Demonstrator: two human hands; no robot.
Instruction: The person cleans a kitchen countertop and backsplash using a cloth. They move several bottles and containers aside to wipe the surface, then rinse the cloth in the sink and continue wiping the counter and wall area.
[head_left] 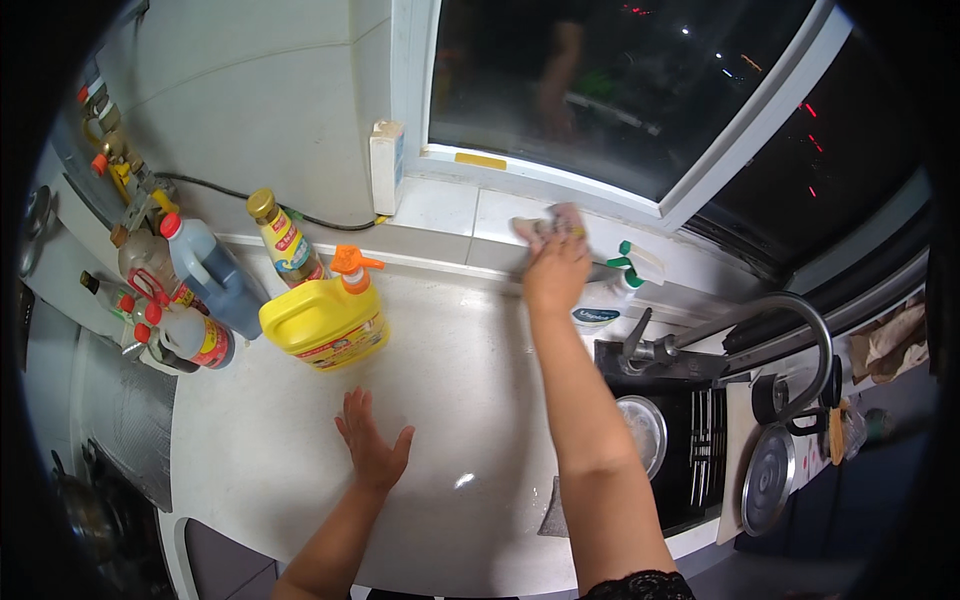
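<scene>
My right hand (558,275) reaches to the tiled window sill (437,207) and presses on a crumpled, patterned cloth (567,217), which bunches out past the fingertips. My left hand (376,440) is over the white countertop (440,500), fingers spread and holding nothing. Just beyond it stands a big yellow jug (325,325) with an orange pump top. A white spray bottle (603,294) with a green nozzle is close to my right wrist, partly hidden behind the forearm.
Several bottles stand at the left, among them a dark jug (215,275) with a red cap and a gold-capped bottle (285,240). A faucet (655,350) arches over the dark sink (685,505) at the right. A metal lid (768,480) lies beyond it. The window (600,90) rises behind.
</scene>
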